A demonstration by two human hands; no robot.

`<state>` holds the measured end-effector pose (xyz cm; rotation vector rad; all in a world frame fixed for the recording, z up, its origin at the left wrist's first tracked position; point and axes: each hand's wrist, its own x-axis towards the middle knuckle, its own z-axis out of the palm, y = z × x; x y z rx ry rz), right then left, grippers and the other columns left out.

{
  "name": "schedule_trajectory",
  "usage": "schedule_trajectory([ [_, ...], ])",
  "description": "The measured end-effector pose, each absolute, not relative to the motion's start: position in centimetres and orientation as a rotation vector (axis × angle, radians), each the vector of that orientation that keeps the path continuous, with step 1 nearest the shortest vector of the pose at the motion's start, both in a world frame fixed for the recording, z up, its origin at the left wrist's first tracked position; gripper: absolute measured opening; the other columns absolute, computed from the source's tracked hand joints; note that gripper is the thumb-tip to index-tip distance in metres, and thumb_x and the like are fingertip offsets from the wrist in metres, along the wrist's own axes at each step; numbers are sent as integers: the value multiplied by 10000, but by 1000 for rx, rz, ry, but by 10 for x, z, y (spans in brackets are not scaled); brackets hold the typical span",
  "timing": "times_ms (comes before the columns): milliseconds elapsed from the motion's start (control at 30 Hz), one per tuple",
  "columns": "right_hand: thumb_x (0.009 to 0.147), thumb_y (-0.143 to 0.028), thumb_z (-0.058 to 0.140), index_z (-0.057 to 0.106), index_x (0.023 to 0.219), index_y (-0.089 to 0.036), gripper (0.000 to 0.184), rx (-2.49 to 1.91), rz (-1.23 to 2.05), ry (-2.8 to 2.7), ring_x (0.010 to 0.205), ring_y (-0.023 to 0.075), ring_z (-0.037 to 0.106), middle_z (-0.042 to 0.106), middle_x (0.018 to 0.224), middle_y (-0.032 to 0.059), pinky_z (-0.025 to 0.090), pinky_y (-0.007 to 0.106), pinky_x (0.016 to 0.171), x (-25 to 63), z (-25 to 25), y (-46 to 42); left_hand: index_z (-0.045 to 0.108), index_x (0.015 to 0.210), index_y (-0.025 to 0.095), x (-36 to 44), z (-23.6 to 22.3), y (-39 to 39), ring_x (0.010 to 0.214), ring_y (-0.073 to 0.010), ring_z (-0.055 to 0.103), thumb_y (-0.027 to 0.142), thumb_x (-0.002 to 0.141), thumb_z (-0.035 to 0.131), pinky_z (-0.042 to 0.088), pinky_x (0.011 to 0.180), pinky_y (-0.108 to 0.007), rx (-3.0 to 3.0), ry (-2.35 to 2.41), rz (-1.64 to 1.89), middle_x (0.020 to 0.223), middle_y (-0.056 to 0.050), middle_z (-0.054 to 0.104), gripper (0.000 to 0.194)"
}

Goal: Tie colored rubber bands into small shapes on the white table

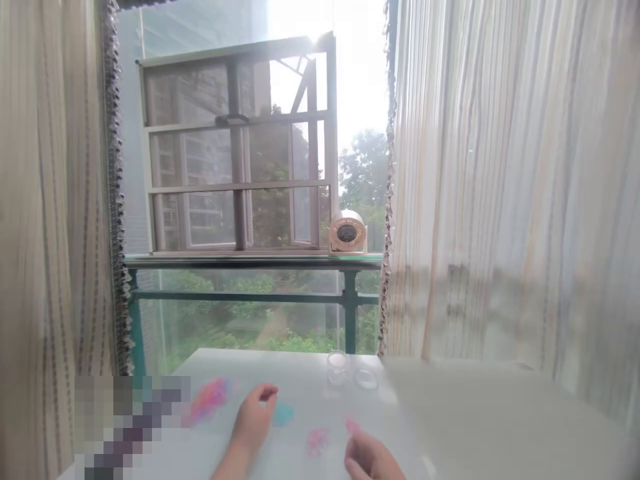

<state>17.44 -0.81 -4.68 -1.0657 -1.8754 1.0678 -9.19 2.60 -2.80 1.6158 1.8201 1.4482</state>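
Note:
My left hand (253, 417) hovers over the white table (410, 413), its thumb and fingers bent into a pinch; whatever they may hold is too small to make out. Just right of it lies a patch of light-blue pieces (283, 414). My right hand (373, 457) is closed at the bottom of the view, with a small pink piece (351, 425) at its fingertips. Between the hands sits a small cluster of pink pieces (317, 440). A larger pink, orange and purple heap (210, 400) is left of my left hand. All these pieces are blurred.
Toward the table's far edge stand a clear round jar (339, 368) and a clear ring-shaped lid (366, 379). A round timer-like device (349, 232) rests on the green railing (250, 263) before an open window. Curtains hang at both sides. A pixelated area covers the lower left.

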Motion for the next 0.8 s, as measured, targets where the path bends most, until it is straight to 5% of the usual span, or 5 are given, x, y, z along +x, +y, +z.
schedule_trajectory([
  [433, 815, -321, 454, 422, 698, -184, 183, -1006, 1102, -1920, 494, 96, 366, 381, 540, -56, 291, 226, 495, 184, -39, -28, 670, 868, 130, -81, -22, 13, 896, -222, 620, 195, 743, 507, 473, 842, -338, 1746, 1940, 1244, 912, -94, 691, 216],
  [800, 805, -407, 466, 496, 698, -192, 242, -1076, 1041, -1980, 571, 155, 514, 470, 514, -34, 407, 272, 624, 191, -31, -30, 688, 933, 155, -114, -28, -11, 940, -192, 612, 176, 784, 485, 447, 898, -293, 1771, 2110, 1044, 993, -85, 676, 253],
])
